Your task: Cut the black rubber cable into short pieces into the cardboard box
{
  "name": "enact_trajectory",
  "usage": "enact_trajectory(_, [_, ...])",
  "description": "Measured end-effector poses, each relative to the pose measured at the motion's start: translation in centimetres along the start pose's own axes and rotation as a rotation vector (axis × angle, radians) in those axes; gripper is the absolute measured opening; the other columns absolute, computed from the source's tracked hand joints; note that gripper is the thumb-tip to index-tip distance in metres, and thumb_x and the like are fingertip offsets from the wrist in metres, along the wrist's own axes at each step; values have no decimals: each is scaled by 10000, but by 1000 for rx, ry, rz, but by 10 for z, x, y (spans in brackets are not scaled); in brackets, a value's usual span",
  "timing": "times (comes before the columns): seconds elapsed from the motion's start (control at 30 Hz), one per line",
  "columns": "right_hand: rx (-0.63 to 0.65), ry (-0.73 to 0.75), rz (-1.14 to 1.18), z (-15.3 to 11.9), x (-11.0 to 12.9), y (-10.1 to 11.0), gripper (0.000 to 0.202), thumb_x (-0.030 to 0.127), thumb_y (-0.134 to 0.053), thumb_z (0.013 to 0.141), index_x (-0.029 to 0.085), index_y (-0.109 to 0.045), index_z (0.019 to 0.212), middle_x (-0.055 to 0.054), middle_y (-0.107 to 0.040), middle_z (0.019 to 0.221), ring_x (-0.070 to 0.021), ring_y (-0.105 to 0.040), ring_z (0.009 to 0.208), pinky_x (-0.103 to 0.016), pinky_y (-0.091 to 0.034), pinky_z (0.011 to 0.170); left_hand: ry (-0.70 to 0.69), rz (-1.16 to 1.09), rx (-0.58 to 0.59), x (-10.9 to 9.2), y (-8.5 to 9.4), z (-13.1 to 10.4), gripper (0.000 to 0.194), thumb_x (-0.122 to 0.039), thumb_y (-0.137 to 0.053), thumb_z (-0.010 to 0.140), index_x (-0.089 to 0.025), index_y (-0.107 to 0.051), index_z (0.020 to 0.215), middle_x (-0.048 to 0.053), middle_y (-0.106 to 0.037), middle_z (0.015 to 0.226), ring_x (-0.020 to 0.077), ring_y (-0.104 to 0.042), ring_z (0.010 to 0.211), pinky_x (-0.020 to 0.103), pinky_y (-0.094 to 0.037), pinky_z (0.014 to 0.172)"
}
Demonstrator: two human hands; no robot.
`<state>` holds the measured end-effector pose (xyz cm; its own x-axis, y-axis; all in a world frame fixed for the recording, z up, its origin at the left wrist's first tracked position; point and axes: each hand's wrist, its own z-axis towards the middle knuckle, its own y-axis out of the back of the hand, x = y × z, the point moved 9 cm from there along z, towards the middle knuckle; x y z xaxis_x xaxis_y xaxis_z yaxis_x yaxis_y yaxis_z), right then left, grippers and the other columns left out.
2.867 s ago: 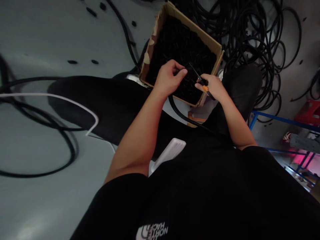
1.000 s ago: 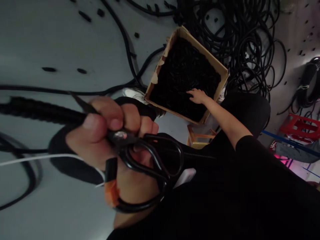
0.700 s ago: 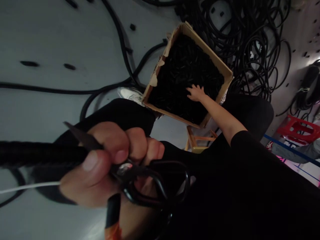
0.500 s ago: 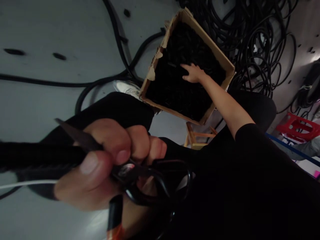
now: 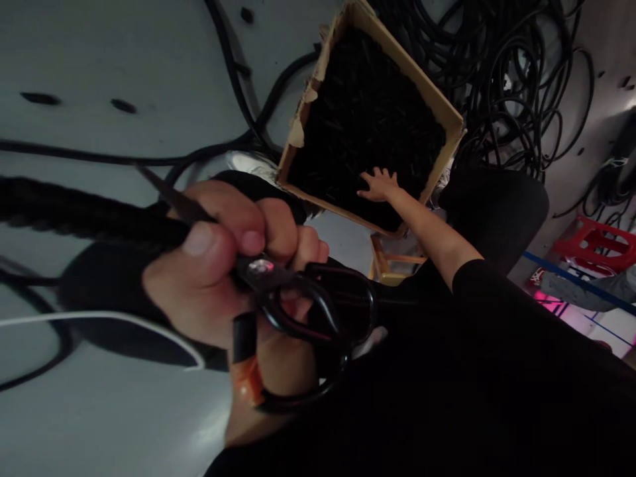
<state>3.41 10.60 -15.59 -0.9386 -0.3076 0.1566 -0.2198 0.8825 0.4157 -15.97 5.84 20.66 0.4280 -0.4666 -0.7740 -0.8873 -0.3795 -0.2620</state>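
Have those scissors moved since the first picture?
Yes. Against the cardboard box, the scissors moved down and leftwards in view, from over it to outside it, now in the left hand.

- I had the left hand [image 5: 199, 288] closed around scissors [image 5: 259, 267] and a black ribbed tube [image 5: 84, 213].
- I saw the right hand [image 5: 380, 186], fingers spread, over black pieces [image 5: 368, 99] in the cardboard box [image 5: 422, 74].
- Tangled black cables [image 5: 489, 93] lay beside the box.

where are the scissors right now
In the head view, the scissors are in the left hand, below and left of the cardboard box, with one blade tip beside the black ribbed tube.
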Motion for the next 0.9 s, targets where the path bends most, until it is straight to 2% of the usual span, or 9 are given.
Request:
enact_trajectory(0.1, [-12, 7, 1, -20, 3, -16, 832, 600, -668, 1171, 263, -457, 1902, -241, -272, 2008, -519, -320, 1836, -803, -285, 1465, -89, -177, -100, 5, -2, -4, 631, -336, -824, 709, -194, -212, 652, -80, -245, 452, 58, -259, 266, 177, -258, 261])
enact_trajectory(0.23, [6, -29, -45, -47, 0, -32, 779, 514, -735, 1145, 305, -530, 1867, -215, -380, 1960, -520, -372, 1808, -858, -299, 1440, -288, -444, -26, 15, -3, 2, 730, -525, -844, 734, -242, -173, 685, -114, -175, 461, 17, -131, 234, 148, -95, 202])
enact_trajectory(0.37, [122, -90, -11, -59, -9, -37, 883, 488, -819, 1089, 377, -487, 1899, -199, -404, 1960, -569, -388, 1800, -932, -301, 1399, -367, -517, -11, 17, -1, 5, 623, -463, -775, 767, -257, -192, 694, -131, -157, 466, 11, -87, 205, 149, -43, 192])
enact_trajectory(0.43, [81, -73, 53, -51, -10, -23, 851, 465, -816, 1084, 360, -530, 1878, -189, -469, 1931, -561, -475, 1757, -889, -401, 1381, -365, -497, -1, 12, -2, 4, 596, -423, -769, 811, -246, -213, 688, -124, -171, 464, 11, -100, 213, 139, -71, 202])
enact_trajectory(0.5, [-93, -34, 151, -33, -8, 4, 673, 358, -680, 1148, 253, -625, 1810, -190, -597, 1839, -477, -595, 1692, -732, -500, 1395, -323, -444, 19, 9, -4, 2, 597, -341, -803, 829, -230, -237, 677, -113, -216, 461, 22, -152, 230, 143, -162, 210])
enact_trajectory(0.57, [-273, 12, 283, -10, -6, 27, 606, 215, -530, 1168, 124, -654, 1754, -194, -670, 1772, -362, -644, 1666, -551, -499, 1437, -268, -384, 46, 10, -6, 1, 597, -259, -840, 821, -221, -263, 669, -105, -264, 468, 35, -202, 246, 156, -240, 224])
enact_trajectory(0.67, [-325, 24, 541, 26, -8, 30, 734, 131, -502, 1124, -4, -458, 1844, -215, -589, 1854, -251, -599, 1718, -399, -425, 1476, -289, -378, 33, 11, -2, 0, 584, -257, -834, 849, -223, -275, 683, -98, -248, 491, 34, -188, 255, 156, -201, 235])
enact_trajectory(0.77, [-310, -25, 723, 51, -21, 20, 913, 137, -570, 1063, -53, -257, 1900, -258, -496, 1911, -240, -557, 1759, -411, -381, 1494, -334, -400, 7, 13, 0, 0, 562, -286, -794, 883, -230, -269, 693, -98, -200, 503, 32, -176, 242, 142, -138, 241])
enact_trajectory(0.9, [-372, 11, 710, 64, -48, 34, 990, 204, -737, 989, 13, -347, 1879, -246, -490, 1916, -305, -506, 1792, -569, -286, 1523, -319, -347, -9, 12, -2, -1, 588, -375, -816, 932, -232, -309, 668, -98, -217, 518, 34, -234, 241, 131, -197, 234])
